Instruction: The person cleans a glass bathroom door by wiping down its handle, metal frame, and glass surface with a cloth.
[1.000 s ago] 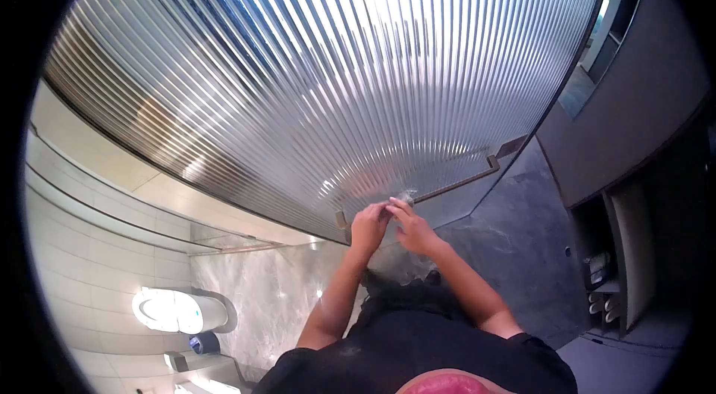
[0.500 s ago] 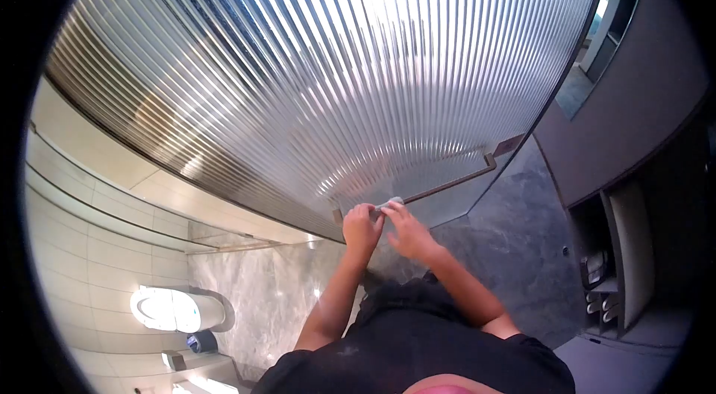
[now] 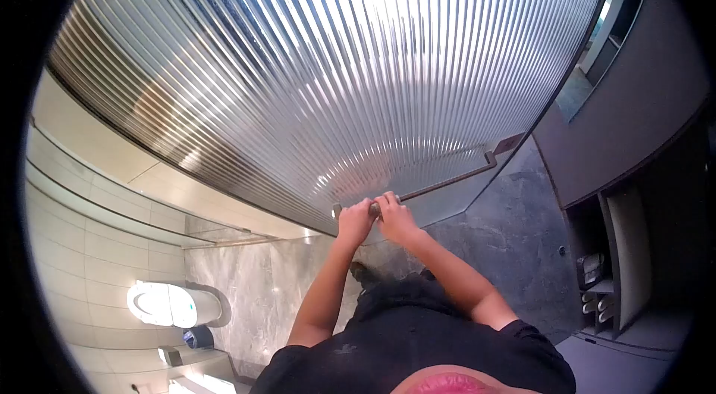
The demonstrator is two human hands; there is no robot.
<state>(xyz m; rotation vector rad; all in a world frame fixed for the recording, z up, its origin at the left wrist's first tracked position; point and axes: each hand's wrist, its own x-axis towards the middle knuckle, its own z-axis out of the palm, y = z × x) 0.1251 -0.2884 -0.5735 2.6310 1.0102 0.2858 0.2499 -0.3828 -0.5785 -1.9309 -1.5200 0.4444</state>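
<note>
A long metal door handle (image 3: 447, 183) runs along the lower part of a ribbed glass door (image 3: 388, 95). My left hand (image 3: 356, 222) is closed round the handle close to its left end. Just to the right, my right hand (image 3: 395, 219) has its fingers curled over the same bar. The two hands nearly touch. Between them shows a small greyish patch (image 3: 374, 209); whether it is cloth or bare metal I cannot tell. My palms and most fingertips are hidden.
At the lower left stand a white toilet (image 3: 175, 305) and a dark bin (image 3: 198, 337) on marbled floor. An open shelf unit (image 3: 611, 267) with shoes is at the right. A dark wall panel (image 3: 634, 88) rises beside the door's right edge.
Both hands have closed in round the handle; my right fingers were more extended before. The pale, cloth-like bit at my right fingertips is now mostly out of sight.
</note>
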